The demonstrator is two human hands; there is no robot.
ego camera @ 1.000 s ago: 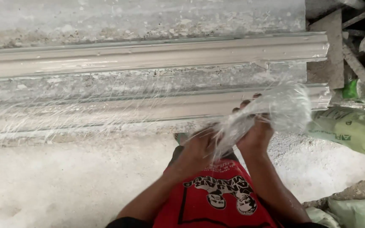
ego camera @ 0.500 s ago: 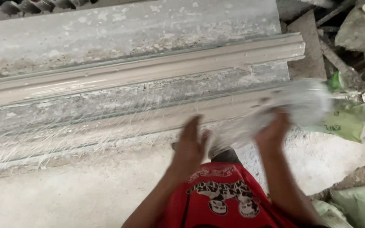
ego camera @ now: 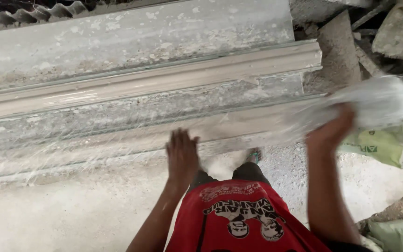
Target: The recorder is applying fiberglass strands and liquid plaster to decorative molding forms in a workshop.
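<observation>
Your right hand (ego camera: 330, 133) clenches a blurred white fibre bundle (ego camera: 374, 100) near the moulding's (ego camera: 164, 81) right end; your left hand (ego camera: 181, 156) hovers released over the lower moulding (ego camera: 117, 140).

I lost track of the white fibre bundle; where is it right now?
In the head view the white fibre bundle is at the right, gripped by the right hand over the end of the long moulding, above the green sack.
</observation>
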